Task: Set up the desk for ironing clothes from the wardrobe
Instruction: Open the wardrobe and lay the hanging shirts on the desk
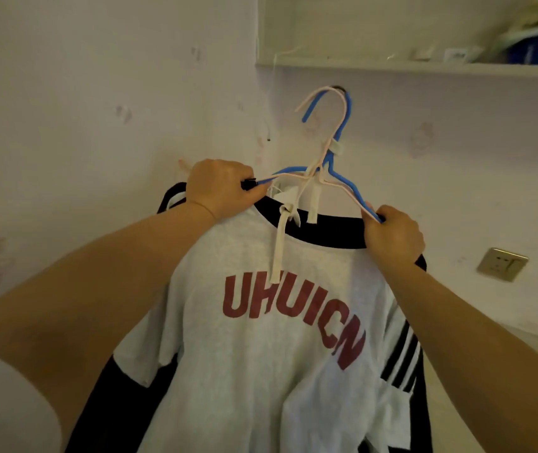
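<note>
Both bare forearms reach up and forward, and just past them a grey T-shirt [261, 354] with red lettering and a dark collar hangs in front of a dark striped garment [401, 358]. The left hand [220, 186] grips the left shoulder of a blue hanger [342, 125] and the right hand [391, 235] grips its right shoulder (a pink hanger [318, 93] lies against the blue one). Both hooks sit over a wall peg under a shelf [391, 67], with a wall socket [502, 264] at the right.
</note>
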